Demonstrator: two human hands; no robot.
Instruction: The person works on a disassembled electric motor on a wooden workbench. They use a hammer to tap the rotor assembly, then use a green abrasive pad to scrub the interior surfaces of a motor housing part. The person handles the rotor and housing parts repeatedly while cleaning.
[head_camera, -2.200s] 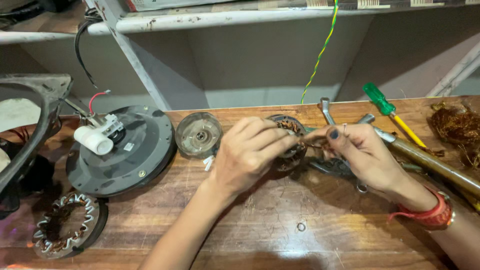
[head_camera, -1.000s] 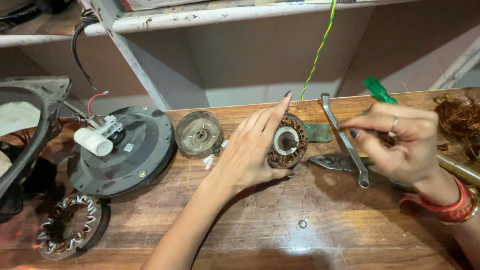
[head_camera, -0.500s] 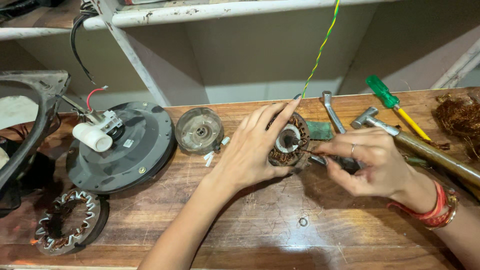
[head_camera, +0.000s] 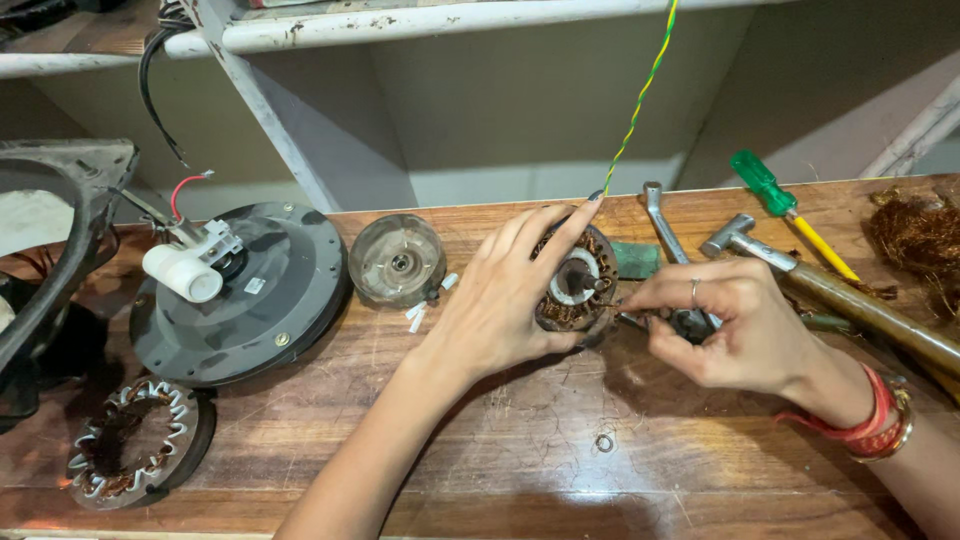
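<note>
My left hand (head_camera: 495, 305) grips a round motor stator with copper windings (head_camera: 572, 283), tilted up on edge on the wooden bench (head_camera: 480, 470), with the fingers spread over its left side. My right hand (head_camera: 740, 330) sits just right of it. Its fingers are closed on a small dark metal tool (head_camera: 688, 324), whose tip touches the stator's lower right edge. What kind of tool it is stays hidden under the fingers.
A dark round motor housing (head_camera: 245, 300) with a white capacitor (head_camera: 183, 273) lies at left, a clear round cap (head_camera: 400, 262) beside it, and a wound stator ring (head_camera: 135, 445) at front left. A spanner (head_camera: 660, 215), green screwdriver (head_camera: 765, 185), hammer (head_camera: 800, 272), copper tangle (head_camera: 915, 235) and a washer (head_camera: 604, 441) lie around.
My right hand set down the spanner it held a second ago and came in low to the stator's right edge with a small tool. My left hand turned the stator more upright.
</note>
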